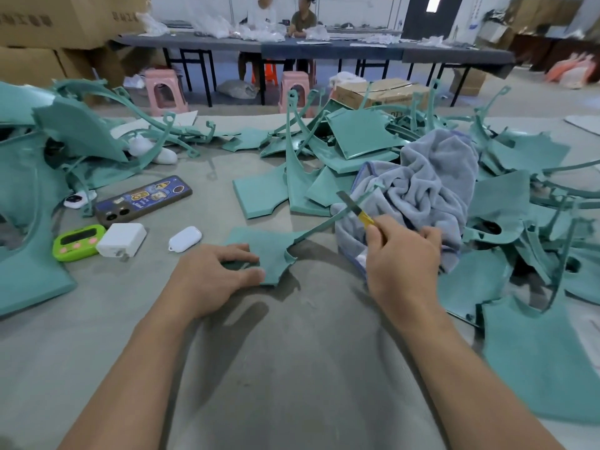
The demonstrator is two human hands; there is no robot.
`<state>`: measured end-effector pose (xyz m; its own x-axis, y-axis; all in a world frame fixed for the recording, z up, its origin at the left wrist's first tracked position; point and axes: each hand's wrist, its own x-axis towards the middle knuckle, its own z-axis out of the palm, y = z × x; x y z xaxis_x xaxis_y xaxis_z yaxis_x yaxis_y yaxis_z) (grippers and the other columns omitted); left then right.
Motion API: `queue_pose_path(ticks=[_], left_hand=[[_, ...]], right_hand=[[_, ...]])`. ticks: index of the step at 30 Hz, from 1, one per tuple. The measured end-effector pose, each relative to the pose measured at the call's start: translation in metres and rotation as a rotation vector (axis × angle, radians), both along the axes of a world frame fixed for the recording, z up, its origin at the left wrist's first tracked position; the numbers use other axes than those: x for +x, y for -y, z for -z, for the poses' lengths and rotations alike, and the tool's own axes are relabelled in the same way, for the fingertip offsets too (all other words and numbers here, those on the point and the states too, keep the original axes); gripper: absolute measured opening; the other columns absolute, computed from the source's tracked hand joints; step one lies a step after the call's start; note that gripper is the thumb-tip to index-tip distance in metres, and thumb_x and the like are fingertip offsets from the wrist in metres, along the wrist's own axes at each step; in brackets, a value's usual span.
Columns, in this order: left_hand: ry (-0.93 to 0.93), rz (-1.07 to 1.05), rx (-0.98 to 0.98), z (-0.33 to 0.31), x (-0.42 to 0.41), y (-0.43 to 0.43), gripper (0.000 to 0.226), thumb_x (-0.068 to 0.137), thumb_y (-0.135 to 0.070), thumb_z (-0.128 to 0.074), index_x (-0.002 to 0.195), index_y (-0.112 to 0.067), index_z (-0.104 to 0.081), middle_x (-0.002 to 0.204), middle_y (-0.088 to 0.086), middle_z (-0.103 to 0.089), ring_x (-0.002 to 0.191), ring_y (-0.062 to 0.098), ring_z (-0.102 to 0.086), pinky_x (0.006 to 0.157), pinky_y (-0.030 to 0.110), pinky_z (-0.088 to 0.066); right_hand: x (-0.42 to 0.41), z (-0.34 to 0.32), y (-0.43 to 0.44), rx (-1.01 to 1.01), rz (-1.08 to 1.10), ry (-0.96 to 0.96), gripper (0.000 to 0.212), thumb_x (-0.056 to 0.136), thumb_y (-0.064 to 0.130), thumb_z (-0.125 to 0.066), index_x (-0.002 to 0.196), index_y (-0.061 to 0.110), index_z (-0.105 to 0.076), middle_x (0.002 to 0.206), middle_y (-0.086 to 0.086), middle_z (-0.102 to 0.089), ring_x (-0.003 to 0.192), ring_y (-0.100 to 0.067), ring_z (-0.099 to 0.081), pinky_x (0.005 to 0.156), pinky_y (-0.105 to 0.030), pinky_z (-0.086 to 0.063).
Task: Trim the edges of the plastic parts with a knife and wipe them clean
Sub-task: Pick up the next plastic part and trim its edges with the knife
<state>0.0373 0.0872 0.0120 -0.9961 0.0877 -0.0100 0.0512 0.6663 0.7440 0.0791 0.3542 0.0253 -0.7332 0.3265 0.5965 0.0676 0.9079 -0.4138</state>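
The workpiece, a matte teal plastic part [272,251], lies on the grey worktable [292,352] at centre frame. It consists of a flat panel with ragged edges and one long, thin arm that runs toward the upper right.

The left hand [214,271] rests on the panel's left portion, fingers extended and pressing it down. The right hand [402,258] is closed around the yellow handle of a utility knife [365,217]. The narrow metal blade points to the upper left and meets the thin arm.

A crumpled grey terry towel [422,190] lies just behind the right hand. Heaps of teal parts [519,206], flat plates and curved strips, fill the right and far left of the frame.

Left of centre lie a smartphone [143,199] in a printed case, a green timer [78,241], a white charger [121,238] and a small white case [185,238]
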Motion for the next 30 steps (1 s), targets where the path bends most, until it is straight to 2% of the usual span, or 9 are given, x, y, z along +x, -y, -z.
queue_pose_path(ticks=[4, 11, 14, 16, 18, 20, 22, 25, 30], left_hand=[[-0.075, -0.161, -0.087, 0.006, 0.001, -0.015, 0.087, 0.083, -0.053, -0.075, 0.155, -0.03, -0.034, 0.157, -0.004, -0.041, 0.138, 0.022, -0.045, 0.111, 0.038, -0.04], [0.111, -0.074, -0.019, -0.014, -0.009, -0.008, 0.131, 0.057, -0.019, -0.098, 0.159, -0.033, -0.016, 0.12, -0.004, -0.051, 0.109, 0.023, -0.058, 0.098, 0.033, -0.045], [0.154, -0.226, 0.364, -0.015, -0.004, 0.0, 0.115, 0.049, 0.006, -0.092, 0.149, -0.025, -0.044, 0.108, 0.004, -0.062, 0.09, 0.027, -0.067, 0.087, 0.04, -0.056], [0.156, -0.25, 0.696, -0.017, 0.001, 0.003, 0.068, 0.053, 0.007, -0.083, 0.116, -0.012, -0.07, 0.103, 0.019, -0.075, 0.079, 0.031, -0.074, 0.07, 0.043, -0.062], [0.036, -0.302, 0.851, -0.02, 0.001, 0.003, 0.029, 0.071, 0.011, -0.075, 0.086, -0.014, -0.08, 0.089, 0.012, -0.078, 0.068, 0.024, -0.074, 0.056, 0.033, -0.06], [-0.178, -0.388, 0.918, -0.022, 0.0, -0.001, 0.039, 0.079, 0.01, -0.071, 0.078, -0.027, -0.082, 0.081, -0.003, -0.079, 0.068, 0.012, -0.072, 0.059, 0.025, -0.059], [-0.365, -0.39, 0.848, -0.021, 0.004, -0.006, 0.035, 0.083, 0.007, -0.071, 0.079, -0.027, -0.079, 0.08, -0.014, -0.076, 0.07, -0.001, -0.068, 0.065, 0.017, -0.054], [-0.589, -0.192, 0.343, -0.011, 0.012, -0.016, 0.04, 0.084, 0.007, -0.065, 0.095, -0.03, -0.072, 0.089, -0.023, -0.069, 0.086, -0.015, -0.06, 0.078, 0.005, -0.041], [-0.474, -0.124, 0.221, -0.003, 0.01, -0.016, 0.069, 0.083, 0.013, -0.056, 0.118, -0.044, -0.07, 0.091, -0.043, -0.061, 0.09, -0.024, -0.056, 0.081, -0.004, -0.037]], right_hand=[[-0.002, 0.005, 0.004, -0.074, -0.095, 0.03, 0.03, 0.105, 0.022, -0.051, 0.075, 0.025, -0.054, 0.05, 0.005, -0.049, 0.055, -0.011, -0.032, 0.081, -0.031, -0.023], [0.002, 0.009, 0.011, -0.144, -0.177, 0.011, 0.031, 0.102, 0.021, -0.058, 0.071, 0.018, -0.058, 0.047, 0.007, -0.043, 0.06, -0.013, -0.03, 0.075, -0.029, -0.02], [0.0, 0.007, 0.008, -0.184, -0.232, -0.009, 0.029, 0.101, 0.02, -0.06, 0.072, 0.018, -0.059, 0.051, 0.007, -0.049, 0.067, -0.029, -0.037, 0.07, -0.03, -0.022], [0.0, 0.003, 0.007, -0.222, -0.27, -0.064, 0.028, 0.101, 0.022, -0.058, 0.072, 0.021, -0.057, 0.052, 0.009, -0.048, 0.066, -0.027, -0.041, 0.064, -0.026, -0.025], [0.001, 0.001, 0.006, -0.273, -0.302, -0.104, 0.027, 0.1, 0.028, -0.053, 0.074, 0.024, -0.059, 0.055, 0.009, -0.051, 0.061, -0.015, -0.044, 0.058, -0.019, -0.029], [0.003, 0.003, 0.009, -0.34, -0.343, -0.112, 0.028, 0.101, 0.029, -0.053, 0.074, 0.024, -0.058, 0.066, 0.011, -0.057, 0.059, -0.011, -0.047, 0.055, -0.019, -0.034], [0.006, 0.005, 0.015, -0.375, -0.364, -0.094, 0.03, 0.101, 0.025, -0.058, 0.071, 0.024, -0.056, 0.067, 0.012, -0.059, 0.058, -0.009, -0.049, 0.055, -0.018, -0.034], [0.007, 0.003, 0.026, -0.452, -0.397, -0.04, 0.035, 0.098, 0.014, -0.064, 0.064, 0.021, -0.057, 0.056, 0.013, -0.053, 0.052, -0.007, -0.045, 0.051, -0.016, -0.03], [0.006, -0.013, 0.053, -0.599, -0.655, 0.12, 0.032, 0.1, 0.016, -0.06, 0.069, 0.025, -0.064, 0.055, -0.001, -0.056, 0.047, -0.003, -0.039, 0.046, -0.014, -0.03]])
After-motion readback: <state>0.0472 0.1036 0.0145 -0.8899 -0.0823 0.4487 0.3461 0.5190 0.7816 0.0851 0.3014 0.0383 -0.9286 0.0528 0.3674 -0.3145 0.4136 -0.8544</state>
